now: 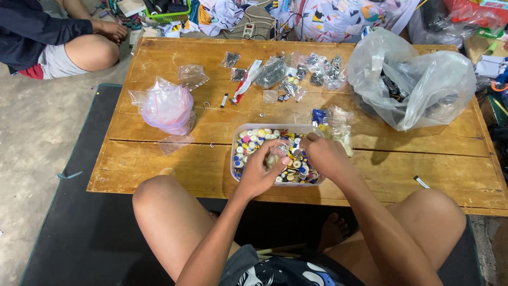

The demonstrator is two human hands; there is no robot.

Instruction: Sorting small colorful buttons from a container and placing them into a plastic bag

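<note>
While knees flanked the near edge of the desk (159, 175), both hands met over a clear plastic tub (236, 139) full of small round multicoloured buttons (254, 140). Left hand (257, 172) curled narrow round a small clear bag (276, 153), thumb & fingers pinching its mouth; right hand (325, 156) half closed, fingertips at the same bag — whether anything was pinched between them couldn't be told. Tub sat near the front-middle of the desk, bag held just above its contents.

Judged as a filling step: best done w/ the bag mouth kept wide & low over the tub, so strays dropped back in. Small pinches, not fistfuls; thin film looked apt to split or slip.

Just beyond the tub, more small clear bags (338, 119), one showing blue. Left of it, a pink-tinted bag (166, 106) bulging, a flat empty one (174, 143) beside it. Farther back, a scatter of small packets w/ dark bits (296, 74). Right, a big crumpled clear sack (418, 85) w/ dark items inside. Far left, off the desk, another person's knee (92, 52) & hand (111, 29) on the floor.
</note>
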